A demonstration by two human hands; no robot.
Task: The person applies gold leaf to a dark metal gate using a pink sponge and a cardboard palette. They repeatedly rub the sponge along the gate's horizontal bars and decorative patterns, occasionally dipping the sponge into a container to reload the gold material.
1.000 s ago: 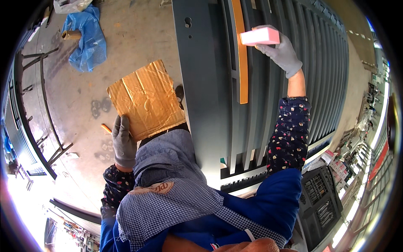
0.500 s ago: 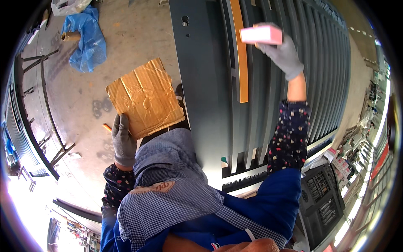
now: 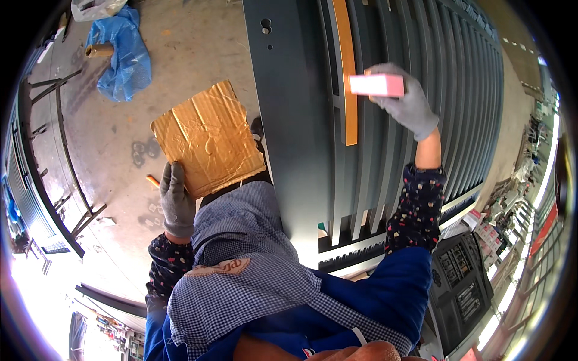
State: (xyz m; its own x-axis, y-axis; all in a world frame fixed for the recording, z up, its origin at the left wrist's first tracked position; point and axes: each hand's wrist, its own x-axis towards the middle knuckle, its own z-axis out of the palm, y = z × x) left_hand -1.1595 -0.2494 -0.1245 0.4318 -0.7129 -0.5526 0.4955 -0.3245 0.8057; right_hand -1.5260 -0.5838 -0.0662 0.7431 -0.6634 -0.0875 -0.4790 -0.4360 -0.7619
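Note:
My right hand (image 3: 409,103), in a grey glove, grips a pink and white block (image 3: 377,85). The block's left end meets an orange strip (image 3: 346,78) that runs along one slat of a dark grey slatted metal panel (image 3: 286,120). Whether the two touch cannot be made out. To the left, my gloved left hand (image 3: 177,201) pinches the lower corner of a square piece of brown corrugated cardboard (image 3: 208,141). The cardboard is held over the floor beside the panel, and its face looks wet or glossy in places.
A blue plastic sheet (image 3: 129,60) with a cardboard tube (image 3: 99,50) lies on the concrete floor at the far left. Dark metal frames (image 3: 63,120) stand along the left side. An open black tool case (image 3: 460,289) is at the lower right, past the panel's end.
My right hand has moved nearer to me along the orange strip with the pink and white block. My left hand and the cardboard have hardly moved.

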